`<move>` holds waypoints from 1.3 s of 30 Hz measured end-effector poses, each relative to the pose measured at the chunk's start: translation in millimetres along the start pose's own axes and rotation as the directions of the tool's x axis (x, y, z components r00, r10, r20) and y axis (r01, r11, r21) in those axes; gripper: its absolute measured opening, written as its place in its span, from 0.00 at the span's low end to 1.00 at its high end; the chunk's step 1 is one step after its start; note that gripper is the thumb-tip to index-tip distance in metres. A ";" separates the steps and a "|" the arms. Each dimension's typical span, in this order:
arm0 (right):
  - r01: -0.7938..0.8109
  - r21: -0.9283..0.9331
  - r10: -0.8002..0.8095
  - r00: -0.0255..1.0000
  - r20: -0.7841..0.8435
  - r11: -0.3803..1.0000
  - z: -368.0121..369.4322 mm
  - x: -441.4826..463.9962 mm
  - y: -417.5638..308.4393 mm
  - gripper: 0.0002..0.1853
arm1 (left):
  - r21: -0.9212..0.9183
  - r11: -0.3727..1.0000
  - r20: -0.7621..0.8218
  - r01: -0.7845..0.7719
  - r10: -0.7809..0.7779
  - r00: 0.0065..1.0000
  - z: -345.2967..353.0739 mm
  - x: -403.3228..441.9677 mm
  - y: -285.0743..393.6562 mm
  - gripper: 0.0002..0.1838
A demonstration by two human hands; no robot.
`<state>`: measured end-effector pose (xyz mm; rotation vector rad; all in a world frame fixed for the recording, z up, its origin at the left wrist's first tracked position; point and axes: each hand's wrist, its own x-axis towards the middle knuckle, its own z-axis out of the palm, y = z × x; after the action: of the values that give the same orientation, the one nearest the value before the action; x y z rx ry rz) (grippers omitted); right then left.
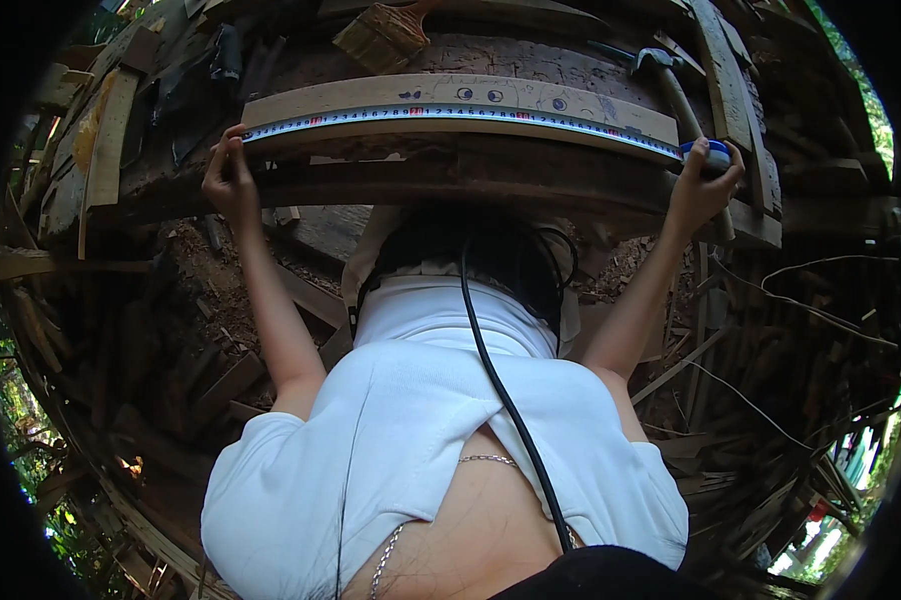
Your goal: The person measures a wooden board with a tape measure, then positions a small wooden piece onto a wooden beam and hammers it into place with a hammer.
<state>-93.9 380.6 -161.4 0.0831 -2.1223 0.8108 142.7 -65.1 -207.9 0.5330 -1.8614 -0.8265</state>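
A pale wooden board point(371, 95) with pen drawings on its face lies across the dark workbench. Along its near edge stretches a tape measure's marked blade point(451, 112), pulled out nearly the board's full length. My left hand point(231, 180) pinches the blade's end at the board's left end. At the right end, my right hand point(706, 190) has its fingers closed around the blue-and-white tape measure case point(708, 155). Just beyond that hand lies a hammer point(671, 85), its handle running down behind the fingers.
A wide paintbrush point(381, 38) rests on the bench point(451, 185) beyond the board. Wooden planks point(728, 90) stand at the right and a wood strip point(111, 140) at the left. Scrap wood point(221, 390) litters the ground. A black cable point(486, 340) hangs down my front.
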 end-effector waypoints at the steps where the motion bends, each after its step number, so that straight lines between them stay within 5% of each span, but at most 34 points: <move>1: -0.011 0.005 0.011 1.000 0.004 1.000 -1.0 0.1 -2.3 0.23 | -0.005 1.000 -0.002 -0.002 0.002 1.000 0.2 0.0 -1.3 0.12; 39: 0.005 0.006 -0.005 1.000 -0.010 1.000 0.2 0.1 0.0 0.23 | 0.010 1.000 -0.017 0.007 -0.007 1.000 0.8 -1.1 -3.0 0.12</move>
<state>-94.1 380.5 -161.4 0.0874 -2.1097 0.8126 142.4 -66.1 -211.0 0.5512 -1.8497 -0.8156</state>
